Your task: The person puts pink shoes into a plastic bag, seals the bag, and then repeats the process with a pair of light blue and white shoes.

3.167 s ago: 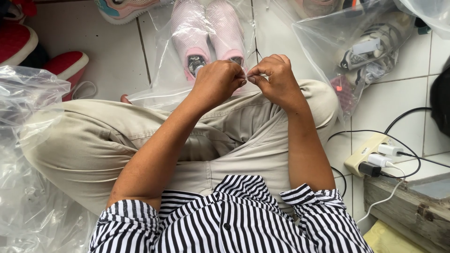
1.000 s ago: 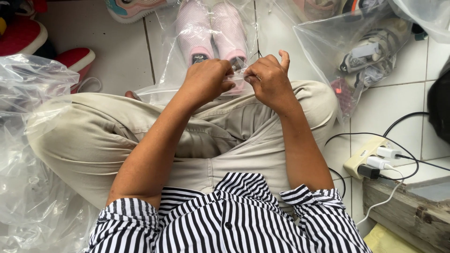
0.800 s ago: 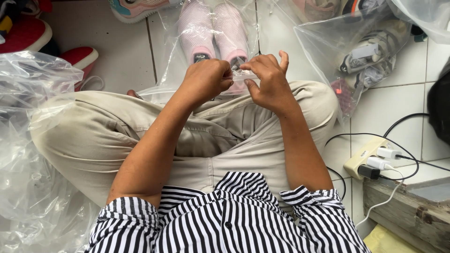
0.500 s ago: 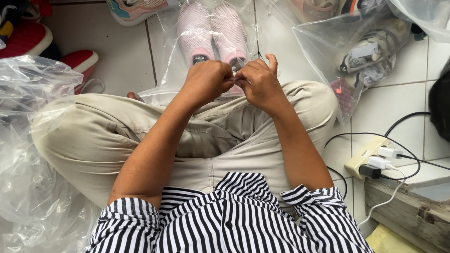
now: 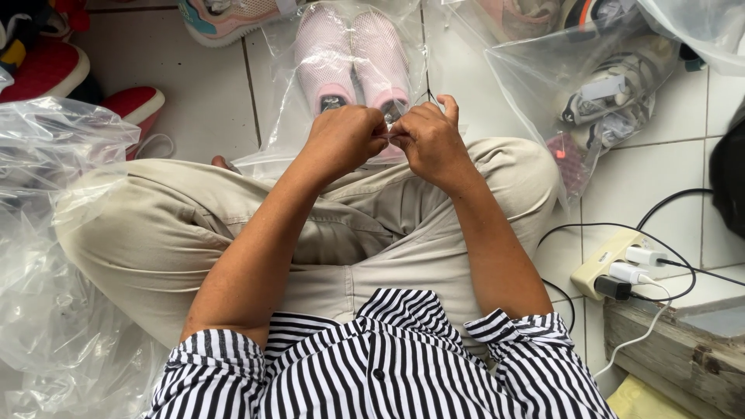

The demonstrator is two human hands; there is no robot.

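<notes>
**Pinching the bag's near edge, hands now knuckle to knuckle**

Closing in since half a second back: right hand drawn in against left hand, raised fingers of a second ago mostly folded down, only one fingertip left sticking up. Left hand curled into a near fist, thumb and forefinger nipped on the near edge of the clear plastic bag. Right hand likewise nearly shut, pinching the same edge just beside the left. Possibly a thin tie or strip caught between the fingertips; too small and hidden to say. Bag itself flat on the tiled floor, just beyond the crossed legs in beige trousers, unmoved across the last few seconds. Judging by the tighter pinch: work on the bag's mouth in mid-step, not finished.

Count:
- Pink shoes inside the held bag: two, side by side, toes pointing away.
- Bagged shoes at upper right: one bag certain, grey pair inside; more plastic behind it, number unclear.
- Loose red shoes upper left: two.
- Multicoloured sneaker at top edge: one.
- Heap of empty clear bags at left: uncountable.
- Power strip at right: one, three plugs in.
</notes>
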